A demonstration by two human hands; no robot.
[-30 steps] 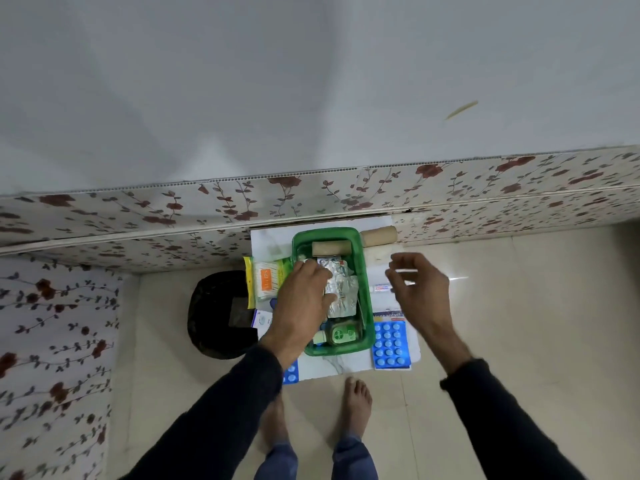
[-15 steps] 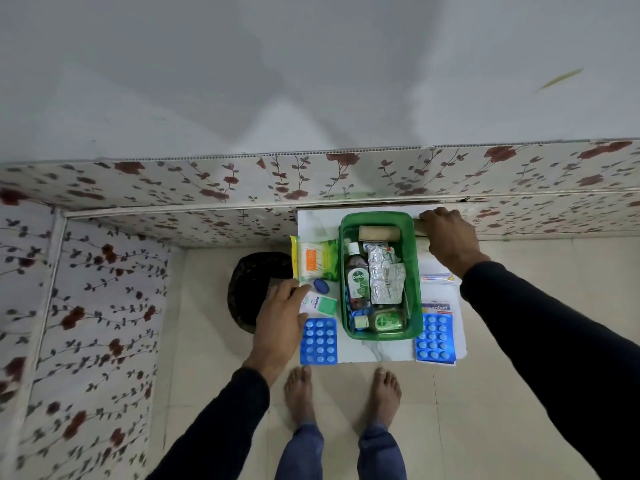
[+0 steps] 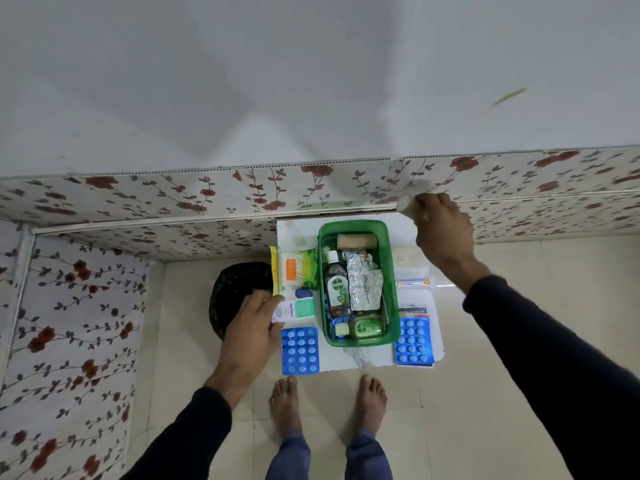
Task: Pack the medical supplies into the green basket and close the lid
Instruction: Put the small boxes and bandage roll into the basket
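Note:
The green basket (image 3: pixel 391 271) stands open on a small white table (image 3: pixel 363 358). Inside lie a Dettol bottle (image 3: pixel 336 285), a foil strip (image 3: pixel 363 285), a bandage roll (image 3: pixel 356 241) and a small green bottle (image 3: pixel 363 328). My right hand (image 3: pixel 440 230) is raised at the table's far right corner, shut on a second tan bandage roll (image 3: pixel 407 206). My left hand (image 3: pixel 251 327) rests at the table's left edge, fingers on a small white-and-green box (image 3: pixel 294 309). Left of the basket lie a cotton bud pack (image 3: pixel 294 270) and a blue blister pack (image 3: pixel 300 350).
Right of the basket lie a small tube box (image 3: pixel 415 283), a plaster box (image 3: pixel 414 311) and another blue blister pack (image 3: pixel 414 344). A dark round bin (image 3: pixel 232 289) sits on the floor left of the table. Floral wall panels run behind. My bare feet stand just before the table.
My left hand left the basket and moved to the small box on the left. My right hand reached the far right corner, closed on the bandage roll and lifted it.

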